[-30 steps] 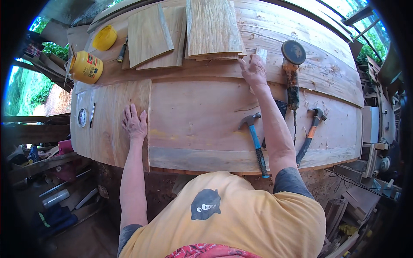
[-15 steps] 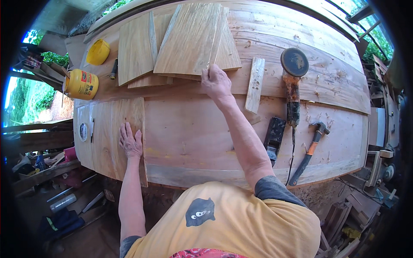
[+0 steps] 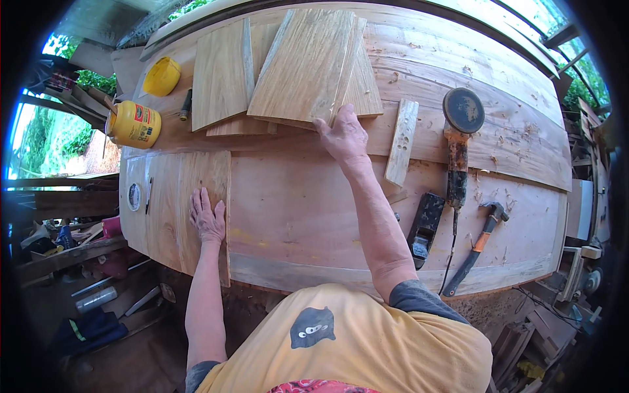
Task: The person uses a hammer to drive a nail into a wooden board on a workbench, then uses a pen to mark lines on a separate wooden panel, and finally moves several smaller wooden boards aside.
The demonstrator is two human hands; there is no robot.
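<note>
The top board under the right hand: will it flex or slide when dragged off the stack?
The top board looks thin and flat, so probably light and slightly bendy. It rests on other boards, so likely slides easily under the right hand.

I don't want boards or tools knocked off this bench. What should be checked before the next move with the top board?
1. Right hand grips the top board at its near corner: ok.
2. Left hand lies flat on the near panel, pinning it: ok.
3. Wood strip lies just right of the right hand, close to the board's path: not ok.
4. Glue jar lies on its side near the left edge, lid off: not ok.
5. Sander, plane and hammer lie apart from the boards: ok.
6. Whether the boards under the top one are loose: cannot tell.
</note>
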